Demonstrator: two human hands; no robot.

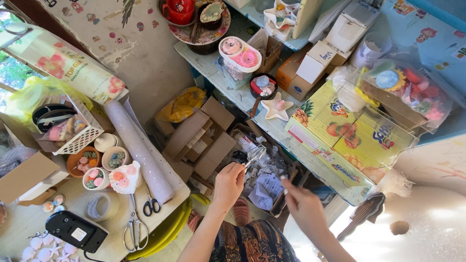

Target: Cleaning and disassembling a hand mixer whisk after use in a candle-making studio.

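While my left hand (pixel 228 183) pinches a clear plastic wrapper (pixel 253 156) above the floor litter, my right hand (pixel 303 204) pinches something small; a loose grip could drop it.

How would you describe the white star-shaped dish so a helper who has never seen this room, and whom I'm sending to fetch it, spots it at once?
Start at the pale green shelf running diagonally behind the hands. On its front edge, next to the big yellow fruit-printed carton, lies the white star-shaped dish. Unlike the round black bowl beside it, it is flat, five-pointed, and holds a small pink piece in its middle.
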